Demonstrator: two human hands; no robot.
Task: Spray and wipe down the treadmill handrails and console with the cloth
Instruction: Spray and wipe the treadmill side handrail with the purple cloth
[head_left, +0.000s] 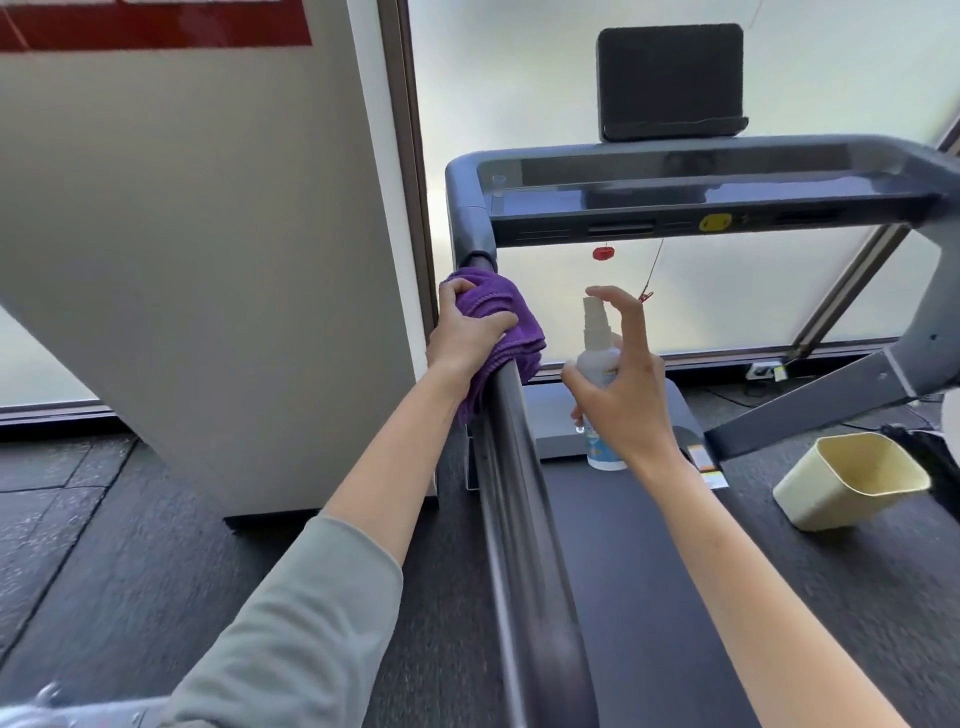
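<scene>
The left hand (465, 332) clasps the cloth (498, 322) around the left handrail (519, 493), just below the console (701, 192). The right hand (623, 395), right of that rail, grasps the spray bottle (597, 364). Judged early: console and far handrail remain.

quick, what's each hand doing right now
Left hand: grips the purple cloth on the left handrail.
Right hand: holds the spray bottle, forefinger on its nozzle.
</scene>
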